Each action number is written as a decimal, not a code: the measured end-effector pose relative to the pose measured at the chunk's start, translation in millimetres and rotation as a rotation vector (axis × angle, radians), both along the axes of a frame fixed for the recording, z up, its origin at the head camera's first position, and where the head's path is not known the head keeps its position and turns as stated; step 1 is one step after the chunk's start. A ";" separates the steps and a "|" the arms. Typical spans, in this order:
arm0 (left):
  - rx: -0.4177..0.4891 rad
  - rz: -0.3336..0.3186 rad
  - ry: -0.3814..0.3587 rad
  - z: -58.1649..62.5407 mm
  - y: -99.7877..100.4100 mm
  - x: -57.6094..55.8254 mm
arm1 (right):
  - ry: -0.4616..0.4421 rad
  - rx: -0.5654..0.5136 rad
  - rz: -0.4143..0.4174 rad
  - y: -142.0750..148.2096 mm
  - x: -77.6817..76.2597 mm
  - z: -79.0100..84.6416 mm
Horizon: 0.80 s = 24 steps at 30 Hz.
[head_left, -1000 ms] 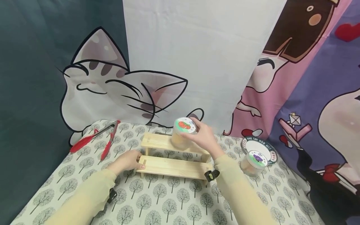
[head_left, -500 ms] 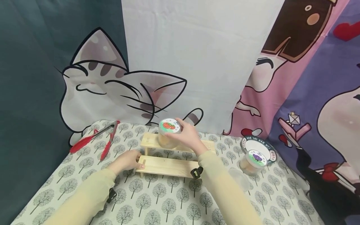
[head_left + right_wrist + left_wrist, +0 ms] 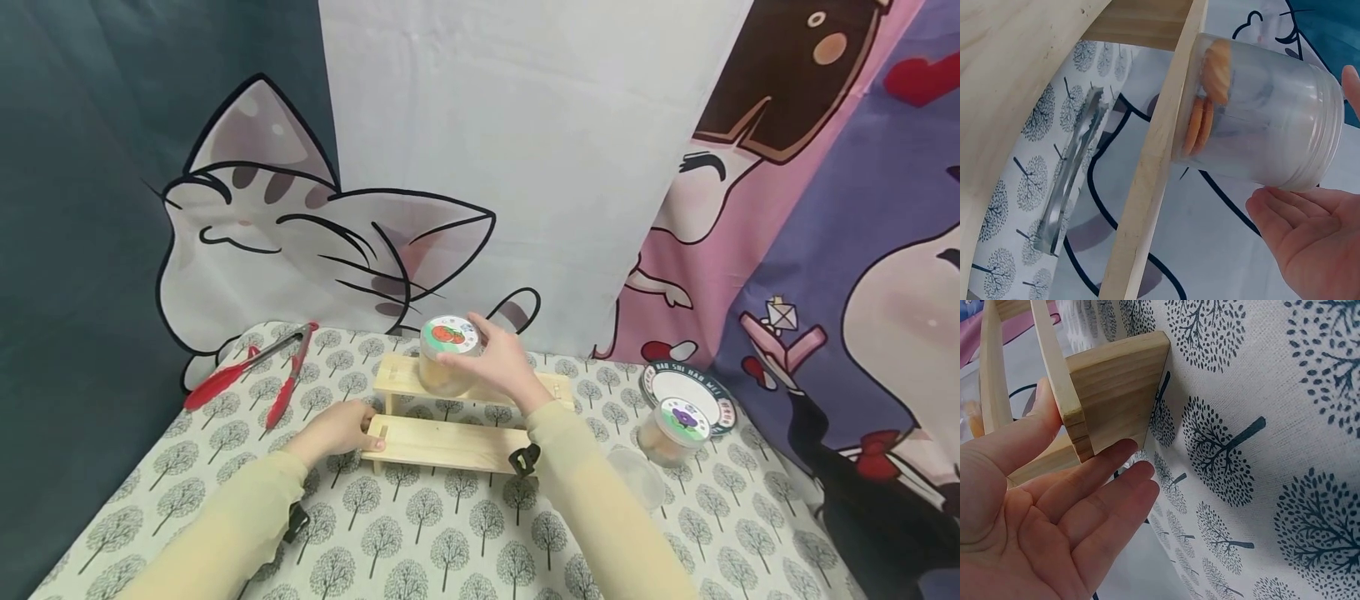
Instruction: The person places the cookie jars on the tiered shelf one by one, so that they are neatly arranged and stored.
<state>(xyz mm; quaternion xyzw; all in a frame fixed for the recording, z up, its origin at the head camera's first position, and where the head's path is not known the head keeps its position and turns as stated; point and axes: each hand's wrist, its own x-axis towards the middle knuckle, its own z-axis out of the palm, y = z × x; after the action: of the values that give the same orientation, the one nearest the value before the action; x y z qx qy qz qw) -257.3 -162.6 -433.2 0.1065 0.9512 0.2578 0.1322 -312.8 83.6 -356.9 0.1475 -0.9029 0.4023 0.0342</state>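
A two-tier wooden shelf [image 3: 450,443] stands on the table. At the lower tier's left end, my left hand [image 3: 341,432] holds the board; in the left wrist view its thumb lies on one face and a finger touches the other. A clear plastic jar [image 3: 444,367] with a tomato-picture lid sits on the upper tier, left of its middle. My right hand [image 3: 498,365] grips this jar around its upper side. In the right wrist view, orange-brown biscuit-like pieces [image 3: 1205,128] lie at the jar's bottom, and fingertips touch its wall near the lid.
Red-handled tongs [image 3: 281,398] lie at the left. At the right stand a second jar [image 3: 672,433] with a purple-picture lid and a dark-rimmed plate [image 3: 727,412]. A clear round piece [image 3: 637,479] lies nearby. Serrated metal tongs [image 3: 1072,175] lie behind the shelf.
My right hand has moved the tomato-lid jar leftward along the upper tier, then stayed there over the last half second. My left hand has kept its place on the shelf.
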 end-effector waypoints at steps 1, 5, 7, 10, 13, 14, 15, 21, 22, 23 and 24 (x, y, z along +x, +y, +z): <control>0.000 0.001 -0.002 0.4 0.1 0.4 | -0.001 -0.007 0.003 0.5 0.4 0.2; -0.001 0.002 -0.006 0.7 0.0 0.6 | -0.015 -0.046 0.019 4.8 1.8 1.8; -0.002 0.004 -0.008 0.7 -0.1 0.7 | -0.025 -0.050 0.020 8.7 2.6 2.9; -0.001 0.009 -0.014 0.1 -0.4 0.8 | -0.025 -0.020 0.020 17.0 3.0 4.6; 0.002 0.014 -0.019 -0.6 -0.5 1.0 | -0.027 0.001 0.013 28.4 3.5 5.7; 0.003 0.014 -0.020 -0.7 -0.6 1.0 | -0.025 0.007 0.010 32.6 3.7 5.7; 0.005 0.018 -0.023 -0.8 -0.4 0.9 | -0.027 0.004 0.005 36.9 4.0 5.7; 0.007 0.013 -0.023 -0.3 -0.3 0.5 | -0.034 0.036 -0.034 63.7 6.3 3.1; 0.006 0.007 -0.018 -0.2 -0.3 0.4 | -0.033 0.046 -0.041 68.0 6.9 3.0; 0.007 0.005 -0.017 -0.1 -0.2 0.2 | -0.037 0.045 -0.047 72.3 7.9 3.6; 0.006 0.003 -0.015 0.0 0.0 0.0 | -0.037 0.040 -0.051 76.7 9.1 4.4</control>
<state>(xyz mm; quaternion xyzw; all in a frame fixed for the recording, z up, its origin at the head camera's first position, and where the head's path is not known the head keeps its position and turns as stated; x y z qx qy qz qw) -257.3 -162.6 -433.2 0.1037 0.9496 0.2614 0.1387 -303.7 160.3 -352.5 0.1176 -0.9148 0.3856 0.0248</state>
